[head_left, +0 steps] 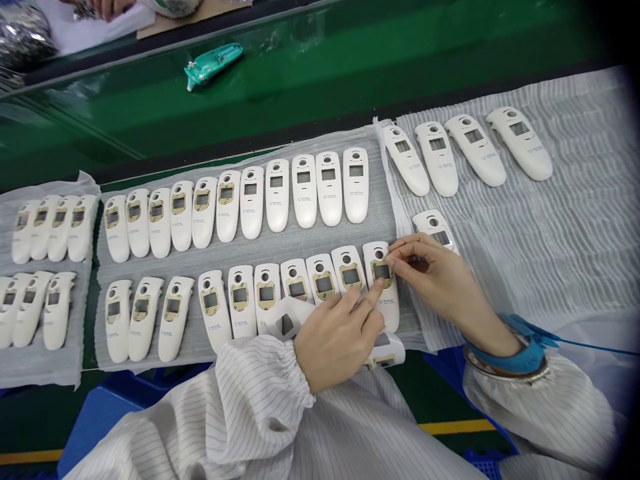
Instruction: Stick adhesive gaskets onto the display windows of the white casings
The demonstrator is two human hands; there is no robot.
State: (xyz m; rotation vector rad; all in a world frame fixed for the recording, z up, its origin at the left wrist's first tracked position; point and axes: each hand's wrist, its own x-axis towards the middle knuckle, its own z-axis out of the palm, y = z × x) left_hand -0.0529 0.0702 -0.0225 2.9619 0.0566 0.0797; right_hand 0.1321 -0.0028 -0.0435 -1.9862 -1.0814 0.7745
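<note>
A green bench (350,67) carries grey foam sheets (300,243) lined with white casings (305,190), plus one teal casing (213,65).

The lone shell (434,225) is half covered by the right hand (440,277), and the near shell (395,350) is mostly hidden under the left hand (340,337). What is pinched at the right fingertips (395,261) cannot be made out. Print on the shells (305,190) is too small to be read. A co-worker's hand (107,7) is cut off by the top edge.

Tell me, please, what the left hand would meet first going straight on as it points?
The left hand would meet the white shell at its window, which the index finger seems to touch already; the right hand lies just beyond.
</note>
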